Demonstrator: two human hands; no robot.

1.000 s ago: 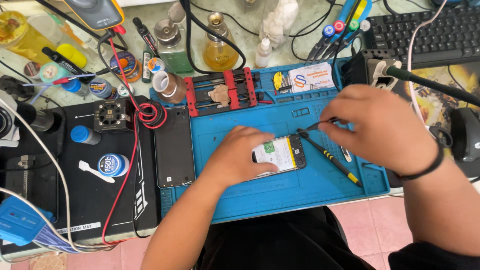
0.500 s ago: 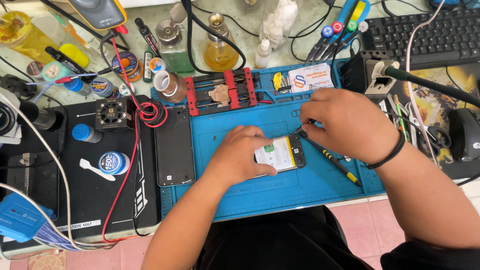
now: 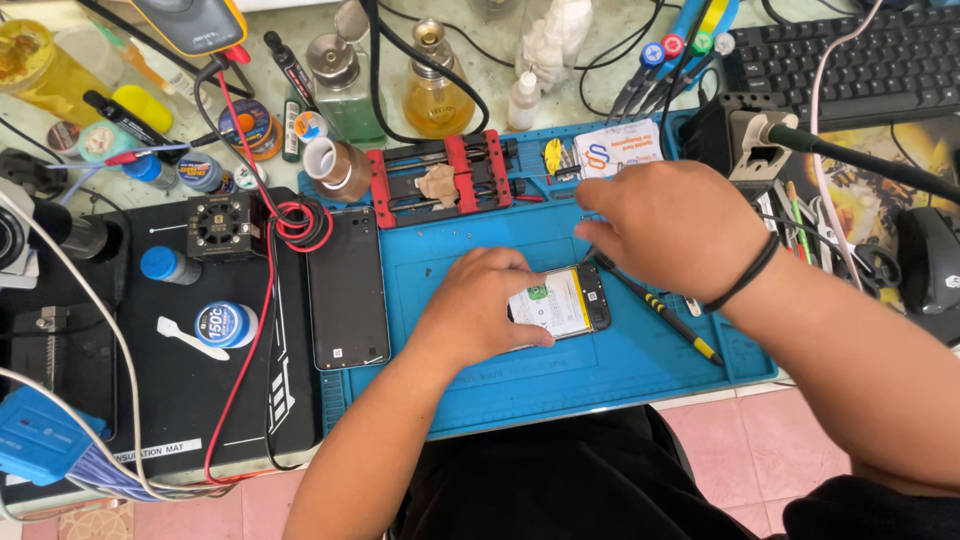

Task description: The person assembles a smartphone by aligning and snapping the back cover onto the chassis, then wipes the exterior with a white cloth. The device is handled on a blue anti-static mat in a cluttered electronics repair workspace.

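Observation:
An opened phone, its yellow-white insides showing, lies on the blue work mat. My left hand rests on its left part and holds it down. My right hand hovers just above and to the right of the phone, fingers pinched on a thin metal tool whose tip points at the phone's upper right corner. A black cord band circles the right wrist. A black and yellow screwdriver lies on the mat to the right of the phone.
A black phone panel lies flat at the mat's left edge. A red clamp fixture, bottles, jars and a red cable crowd the back and left. A soldering iron stand, keyboard and mouse sit to the right.
My right hand has moved left, bringing the thin tool from right of the phone to its upper right corner. The left hand has stayed on the phone.

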